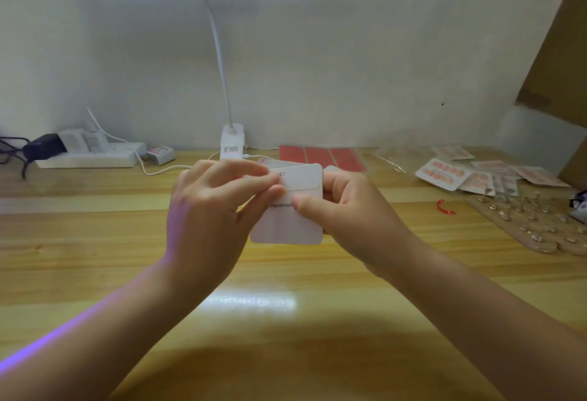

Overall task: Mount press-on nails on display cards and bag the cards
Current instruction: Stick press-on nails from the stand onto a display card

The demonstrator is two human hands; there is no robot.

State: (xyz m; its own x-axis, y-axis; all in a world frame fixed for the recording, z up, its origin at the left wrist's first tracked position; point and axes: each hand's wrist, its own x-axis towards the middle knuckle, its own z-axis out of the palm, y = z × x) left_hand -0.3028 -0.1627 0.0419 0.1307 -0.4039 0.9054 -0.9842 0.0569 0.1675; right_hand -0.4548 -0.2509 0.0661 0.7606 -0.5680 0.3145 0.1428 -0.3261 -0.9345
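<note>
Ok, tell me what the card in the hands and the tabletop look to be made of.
The card looks like matte white card stock or thin plastic: flat, rounded corners, printed "Handmade". Both the left hand and right hand pinch it. The tabletop looks like glossy light wood or wood-look laminate: grain streaks and a lamp reflection show.

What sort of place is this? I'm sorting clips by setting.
Probably a small home craft desk for packing press-on nails: a wooden table under a desk lamp, finished nail cards, and a nail stand board.

Left hand (209, 210), right hand (346, 210) raised, fingers pinching.
</note>
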